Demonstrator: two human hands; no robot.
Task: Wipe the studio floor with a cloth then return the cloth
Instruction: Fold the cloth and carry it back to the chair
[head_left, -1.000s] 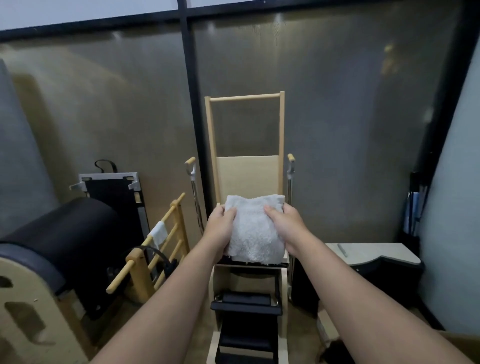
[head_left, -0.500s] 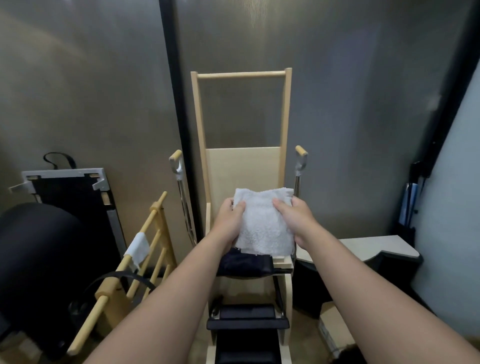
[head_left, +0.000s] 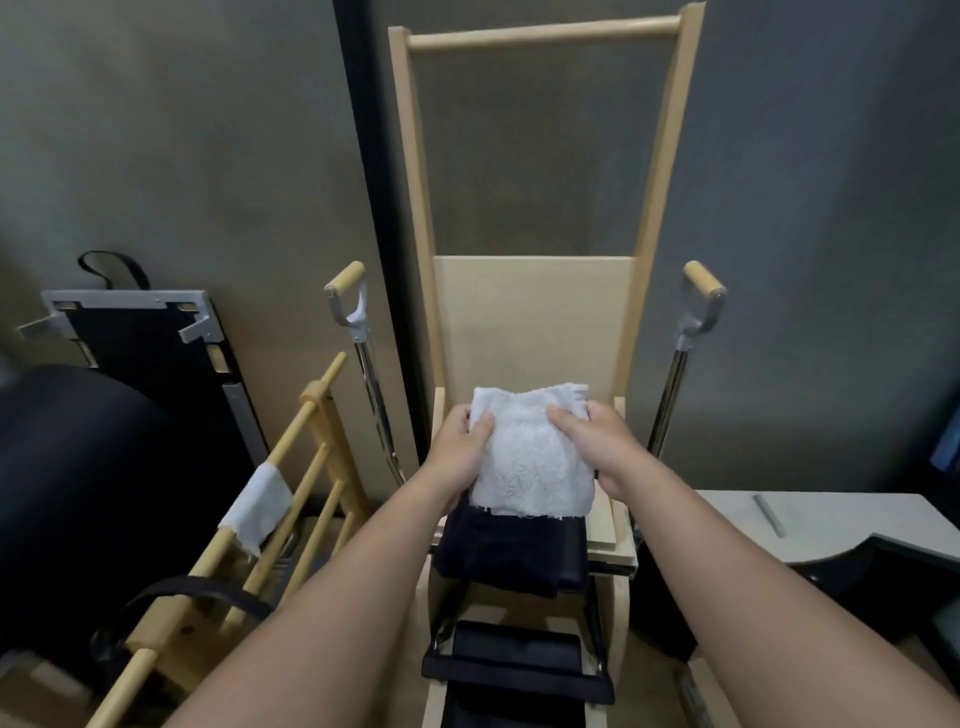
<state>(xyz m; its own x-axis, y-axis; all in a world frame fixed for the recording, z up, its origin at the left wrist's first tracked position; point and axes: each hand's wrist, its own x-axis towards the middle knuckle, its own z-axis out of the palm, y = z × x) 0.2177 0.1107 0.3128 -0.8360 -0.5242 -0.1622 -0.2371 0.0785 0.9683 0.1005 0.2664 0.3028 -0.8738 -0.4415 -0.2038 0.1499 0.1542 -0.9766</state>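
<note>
I am holding the cloth (head_left: 530, 457) out in front of me with both hands, over the seat of the wooden chair (head_left: 540, 322), and what matters now is how it is sitting relative to that seat. It is lying straight ahead of me between my hands, its longer side running away from me toward the chair's pale back panel (head_left: 535, 322). My left hand (head_left: 460, 449) is gripping its left edge, thumb on top and fingers tucked underneath. My right hand (head_left: 597, 441) is pinching the right edge in the same way, reaching slightly farther forward toward the upper corner. Neither hand is clearly nearer; they are apart, one on each side, both clamped on the fabric.

The near edge of the cloth is hanging just over a dark folded cloth (head_left: 498, 551) that is draped on the seat. I cannot tell whether the white one is already resting on it or hovering just above.

The cloth itself is white, textured like terry towelling, folded into a rough rectangle, with its far edge rumpled and a few loose threads along the near edge. I judge that I am setting it down here to return it.
</note>
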